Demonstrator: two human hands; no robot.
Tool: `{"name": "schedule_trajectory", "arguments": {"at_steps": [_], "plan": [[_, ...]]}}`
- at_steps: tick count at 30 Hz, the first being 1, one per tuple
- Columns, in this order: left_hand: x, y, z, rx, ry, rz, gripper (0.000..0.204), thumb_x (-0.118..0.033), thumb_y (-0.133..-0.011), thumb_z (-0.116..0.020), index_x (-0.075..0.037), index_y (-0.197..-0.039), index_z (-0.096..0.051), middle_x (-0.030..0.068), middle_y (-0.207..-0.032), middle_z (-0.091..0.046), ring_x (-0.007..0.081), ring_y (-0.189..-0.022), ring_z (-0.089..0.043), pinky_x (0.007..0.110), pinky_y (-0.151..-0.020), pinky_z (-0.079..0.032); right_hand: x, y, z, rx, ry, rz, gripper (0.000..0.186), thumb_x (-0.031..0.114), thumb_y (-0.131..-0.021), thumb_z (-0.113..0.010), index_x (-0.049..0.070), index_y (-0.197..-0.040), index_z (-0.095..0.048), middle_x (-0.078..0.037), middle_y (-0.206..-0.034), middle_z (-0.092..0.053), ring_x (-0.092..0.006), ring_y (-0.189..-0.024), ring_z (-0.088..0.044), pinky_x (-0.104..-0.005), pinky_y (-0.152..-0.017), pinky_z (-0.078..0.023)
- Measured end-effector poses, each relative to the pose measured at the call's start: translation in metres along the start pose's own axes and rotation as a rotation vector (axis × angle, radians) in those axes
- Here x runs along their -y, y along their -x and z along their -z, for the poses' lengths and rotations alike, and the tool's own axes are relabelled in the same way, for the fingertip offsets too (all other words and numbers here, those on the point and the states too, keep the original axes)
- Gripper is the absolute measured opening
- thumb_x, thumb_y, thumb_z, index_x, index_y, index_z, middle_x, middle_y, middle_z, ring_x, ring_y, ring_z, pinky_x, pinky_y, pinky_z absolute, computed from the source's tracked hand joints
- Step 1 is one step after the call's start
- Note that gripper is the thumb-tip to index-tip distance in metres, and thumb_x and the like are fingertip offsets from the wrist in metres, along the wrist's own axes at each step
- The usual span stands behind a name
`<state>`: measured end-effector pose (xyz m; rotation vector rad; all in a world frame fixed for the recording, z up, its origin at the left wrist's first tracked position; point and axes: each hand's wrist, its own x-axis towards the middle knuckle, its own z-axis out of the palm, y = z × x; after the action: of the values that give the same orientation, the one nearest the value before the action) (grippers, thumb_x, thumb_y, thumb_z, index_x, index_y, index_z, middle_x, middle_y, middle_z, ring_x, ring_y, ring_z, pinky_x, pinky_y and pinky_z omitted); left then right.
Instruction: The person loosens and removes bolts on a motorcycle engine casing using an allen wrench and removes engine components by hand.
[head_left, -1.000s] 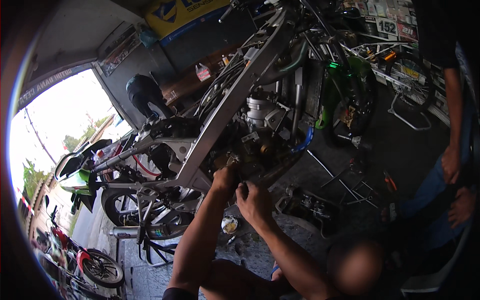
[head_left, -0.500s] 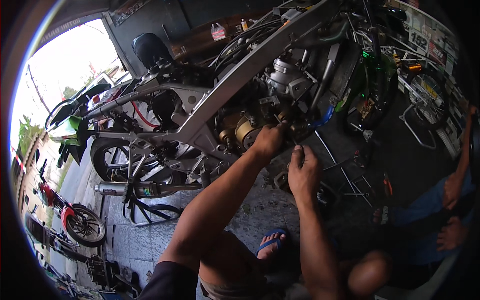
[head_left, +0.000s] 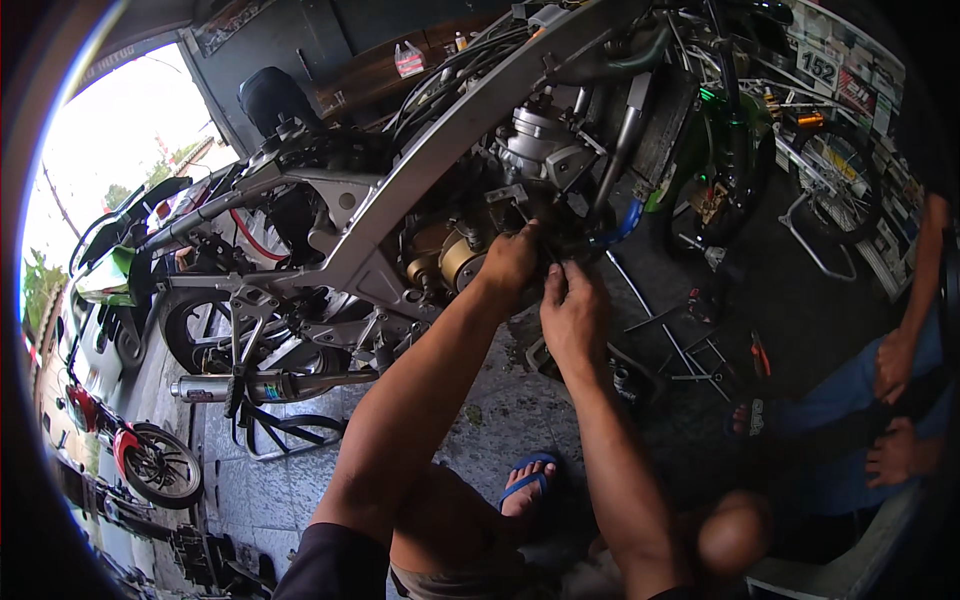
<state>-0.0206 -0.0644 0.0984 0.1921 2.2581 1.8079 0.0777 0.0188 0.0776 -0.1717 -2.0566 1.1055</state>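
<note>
A partly stripped motorcycle stands before me, with its grey frame (head_left: 385,220) running diagonally over the exposed engine (head_left: 530,145). My left hand (head_left: 512,258) is closed at the engine's lower side, just right of the round gold-coloured cover (head_left: 460,262). A thin metal piece shows above its knuckles; whether the fingers grip it is hidden. Close beside it, a little lower and to the right, my right hand (head_left: 575,315) is closed with thumb and forefinger pressed together at the engine's underside. What that pinch holds is too small and dark to name.
Below the engine lies a dark open pan-like part (head_left: 630,375). Metal rods (head_left: 665,315) and an orange-handled tool (head_left: 760,353) are on the floor at right. Another person's hands (head_left: 893,367) rest at the right edge. A red motorcycle (head_left: 140,445) stands outside at left.
The whole view has shifted, so the scene sits further left and slightly higher. Both hands stay closed at the same part of the engine, the right perhaps slightly nearer to it.
</note>
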Motion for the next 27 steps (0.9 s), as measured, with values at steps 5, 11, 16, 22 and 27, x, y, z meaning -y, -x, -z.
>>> {"name": "schedule_trajectory", "arguments": {"at_steps": [5, 11, 16, 22, 27], "plan": [[-0.009, 0.007, -0.007, -0.042, 0.399, 0.135, 0.044, -0.037, -0.095, -0.051, 0.004, -0.109, -0.061, 0.0127, -0.095, -0.065, 0.0209, -0.076, -0.063, 0.033, -0.069, -0.05, -0.001, -0.004, 0.006, -0.006, 0.112, 0.084, 0.017, 0.015, -0.088, -0.057, -0.001, -0.09, -0.062, -0.019, -0.086, -0.061, -0.0389, -0.084, -0.06, -0.0461, -0.072, -0.048], [0.003, -0.01, -0.002, -0.064, 0.458, 0.137, 0.041, -0.034, -0.095, -0.052, 0.003, -0.112, -0.06, 0.0124, -0.098, -0.065, 0.0215, -0.083, -0.063, 0.034, -0.073, -0.05, -0.002, -0.033, 0.002, 0.109, 0.241, 0.218, 0.017, 0.011, -0.087, -0.055, -0.001, -0.096, -0.063, -0.019, -0.091, -0.063, -0.0374, -0.086, -0.061, -0.0458, -0.075, -0.049], [0.037, -0.03, 0.017, 0.014, 0.036, -0.206, 0.036, -0.027, -0.095, -0.051, -0.001, -0.118, -0.059, 0.0139, -0.109, -0.065, 0.0255, -0.098, -0.062, 0.035, -0.083, -0.048, 0.015, -0.045, -0.026, 0.129, 0.566, 0.207, 0.026, 0.016, -0.093, -0.043, -0.001, -0.097, -0.062, -0.019, -0.085, -0.067, -0.0345, -0.083, -0.066, -0.0492, -0.078, -0.051], [0.036, -0.027, 0.024, 0.134, 0.665, 0.052, 0.036, -0.024, -0.094, -0.05, -0.001, -0.122, -0.057, 0.0118, -0.116, -0.063, 0.0229, -0.103, -0.06, 0.032, -0.09, -0.046, 0.025, -0.057, -0.032, 0.318, 0.237, -0.065, 0.021, 0.011, -0.088, -0.049, -0.001, -0.1, -0.062, -0.024, -0.093, -0.066, -0.0391, -0.092, -0.065, -0.0489, -0.083, -0.051], [0.052, -0.041, 0.029, 0.173, 0.754, 0.141, 0.035, -0.024, -0.092, -0.055, 0.001, -0.117, -0.058, 0.0115, -0.113, -0.064, 0.0236, -0.099, -0.062, 0.034, -0.088, -0.048, 0.013, -0.071, -0.026, 0.325, -0.041, -0.267, 0.025, 0.009, -0.08, -0.057, -0.001, -0.102, -0.063, -0.025, -0.098, -0.065, -0.0417, -0.097, -0.062, -0.0467, -0.088, -0.049]]}}
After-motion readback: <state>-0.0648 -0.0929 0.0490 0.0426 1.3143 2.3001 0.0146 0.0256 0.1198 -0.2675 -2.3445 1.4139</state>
